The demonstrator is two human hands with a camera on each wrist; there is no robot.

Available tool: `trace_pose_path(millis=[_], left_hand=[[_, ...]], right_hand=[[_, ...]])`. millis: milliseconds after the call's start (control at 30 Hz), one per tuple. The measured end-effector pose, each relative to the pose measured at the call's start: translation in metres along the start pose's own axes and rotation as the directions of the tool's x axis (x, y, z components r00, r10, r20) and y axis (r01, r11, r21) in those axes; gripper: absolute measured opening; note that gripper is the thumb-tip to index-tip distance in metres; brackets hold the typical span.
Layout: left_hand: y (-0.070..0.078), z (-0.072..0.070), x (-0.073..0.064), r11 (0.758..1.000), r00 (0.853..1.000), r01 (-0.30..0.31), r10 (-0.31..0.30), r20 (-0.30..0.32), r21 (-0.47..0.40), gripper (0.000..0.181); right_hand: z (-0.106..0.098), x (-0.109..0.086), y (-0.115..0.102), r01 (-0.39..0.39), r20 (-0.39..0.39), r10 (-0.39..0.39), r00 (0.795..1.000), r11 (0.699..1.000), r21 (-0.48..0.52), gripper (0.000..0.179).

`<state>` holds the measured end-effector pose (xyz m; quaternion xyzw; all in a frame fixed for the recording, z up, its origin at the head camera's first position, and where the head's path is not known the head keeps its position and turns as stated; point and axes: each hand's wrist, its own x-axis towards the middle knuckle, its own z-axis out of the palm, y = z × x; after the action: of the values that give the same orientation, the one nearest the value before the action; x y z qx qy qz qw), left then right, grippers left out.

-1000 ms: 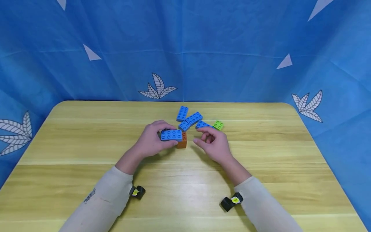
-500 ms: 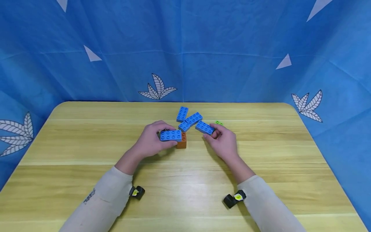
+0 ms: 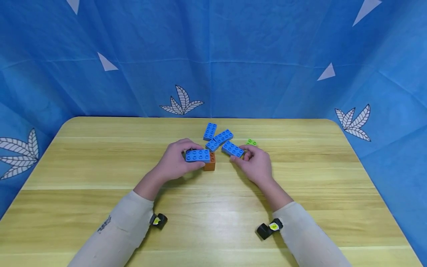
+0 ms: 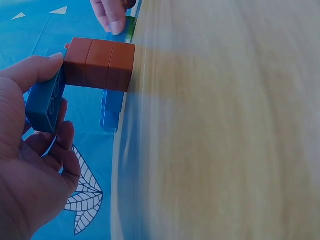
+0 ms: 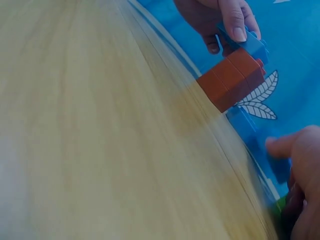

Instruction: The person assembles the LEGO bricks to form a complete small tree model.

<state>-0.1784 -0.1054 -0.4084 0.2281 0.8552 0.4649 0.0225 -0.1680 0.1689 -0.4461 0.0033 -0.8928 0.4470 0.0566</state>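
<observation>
My left hand (image 3: 176, 160) grips a long blue toy brick (image 3: 197, 155) between thumb and fingers. That brick sits at the top of an upright stack of orange-brown bricks (image 4: 99, 65) and juts out past it to the left. Most of the stack is hidden under the brick in the head view, where only its right part shows. To the right, my right hand (image 3: 255, 163) pinches the near right end of another blue brick (image 3: 232, 149), low over the table. A green brick (image 3: 251, 142) lies just behind that hand, partly covered by it.
Several more blue bricks lie behind the stack: one long brick (image 3: 210, 131) furthest back, another long brick (image 3: 223, 137) set at a slant, and a shorter brick (image 3: 212, 145) touching it. The wooden table (image 3: 300, 155) ends at a blue patterned cloth (image 3: 253, 81).
My right hand has reached right to a blue brick, taken its end, and shifted it slightly left and nearer. The left hand with its brick has stayed almost still.
</observation>
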Motion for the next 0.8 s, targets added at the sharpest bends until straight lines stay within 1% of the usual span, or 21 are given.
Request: trace_pose_path(millis=[100, 200, 267, 300, 367, 467, 500, 533, 800], left_hand=[[-0.001, 0.0, 0.0, 1.0, 1.0, -0.007, 0.007, -0.003, 0.002, 0.039], [-0.002, 0.0, 0.0, 1.0, 1.0, -0.013, 0.013, -0.005, 0.0, 0.039], [-0.002, 0.0, 0.0, 1.0, 1.0, -0.017, 0.017, -0.006, 0.0, 0.039], [-0.002, 0.0, 0.0, 1.0, 1.0, -0.019, 0.019, -0.006, -0.002, 0.039], [-0.002, 0.0, 0.001, 1.0, 1.0, -0.023, 0.023, -0.005, -0.003, 0.038], [-0.002, 0.0, 0.0, 1.0, 1.0, -0.028, 0.028, -0.007, -0.002, 0.039], [-0.002, 0.0, 0.0, 1.0, 1.0, -0.029, 0.029, -0.007, -0.002, 0.039], [-0.003, 0.001, 0.001, 1.0, 0.999, -0.031, 0.031, -0.008, 0.0, 0.039], [-0.004, 0.001, 0.001, 0.999, 0.999, -0.046, 0.046, -0.011, 0.008, 0.039]], right_hand=[[-0.001, -0.002, 0.002, 0.038, 0.007, -0.04, 0.999, 0.989, 0.14, 0.034], [-0.004, -0.005, 0.002, 0.082, 0.033, -0.094, 0.995, 0.961, 0.265, 0.032], [-0.005, -0.007, -0.001, 0.096, 0.061, -0.121, 0.991, 0.943, 0.317, 0.031], [-0.008, -0.009, -0.007, 0.096, 0.078, -0.129, 0.989, 0.938, 0.333, 0.031], [-0.009, -0.01, -0.009, 0.098, 0.11, -0.145, 0.983, 0.931, 0.351, 0.031], [-0.009, -0.011, -0.011, 0.112, 0.137, -0.175, 0.975, 0.919, 0.379, 0.032], [-0.009, -0.011, -0.012, 0.121, 0.142, -0.19, 0.971, 0.912, 0.391, 0.033], [-0.007, -0.01, -0.008, 0.13, 0.144, -0.204, 0.968, 0.905, 0.405, 0.033], [-0.007, -0.01, -0.011, 0.19, 0.162, -0.302, 0.94, 0.853, 0.487, 0.031]])
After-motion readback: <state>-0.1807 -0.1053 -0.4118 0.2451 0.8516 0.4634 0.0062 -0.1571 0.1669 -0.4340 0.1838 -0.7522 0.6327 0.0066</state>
